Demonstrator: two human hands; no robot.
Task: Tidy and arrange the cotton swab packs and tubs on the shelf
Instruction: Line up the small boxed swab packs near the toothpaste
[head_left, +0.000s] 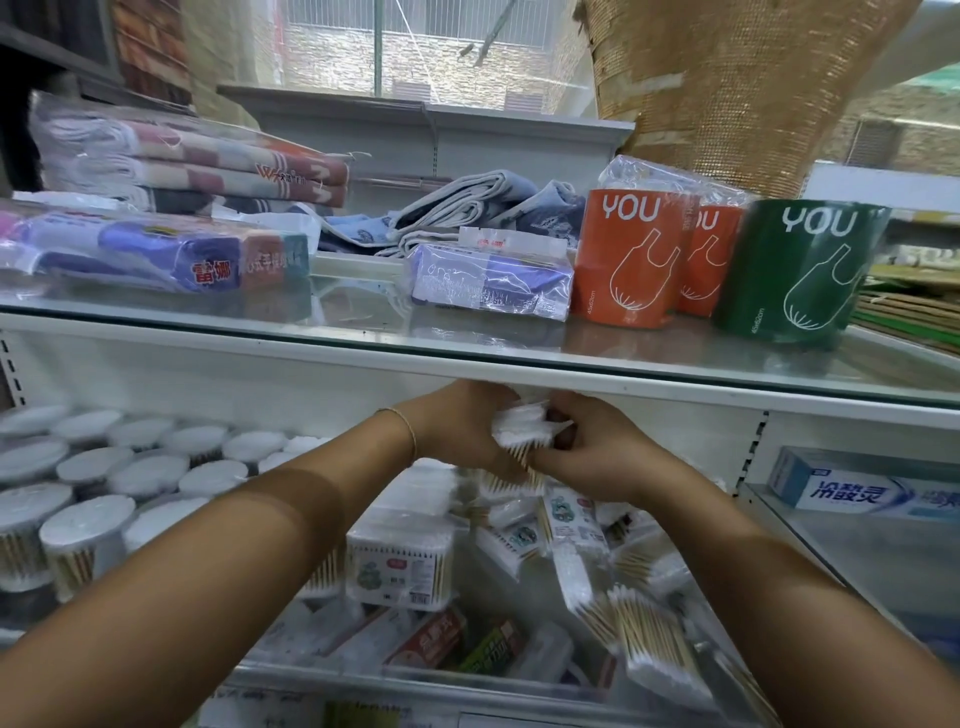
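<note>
While both my arms reach in beneath the clear glass upper shelf (311, 325), my left grip (457, 426) and right grip (597, 457) meet on one small clear-plastic pack of wooden-stick cotton swabs (521, 434). The left grip's fingers curl round its white cotton end, and the right grip pinches the lower, stick end. I hold the pack tilted in the air just under the shelf edge, above a loose heap of clear swab packs (649, 639) lying at all angles on the lower shelf. Left of the heap stands a square clear tub of swabs with a printed label (400, 566). Further left, round clear tubs with white tops (93, 467) stand in close rows. An orange roll marked YOU (623, 260) and a green roll marked YOU (800, 270) stand on the glass above.
</note>
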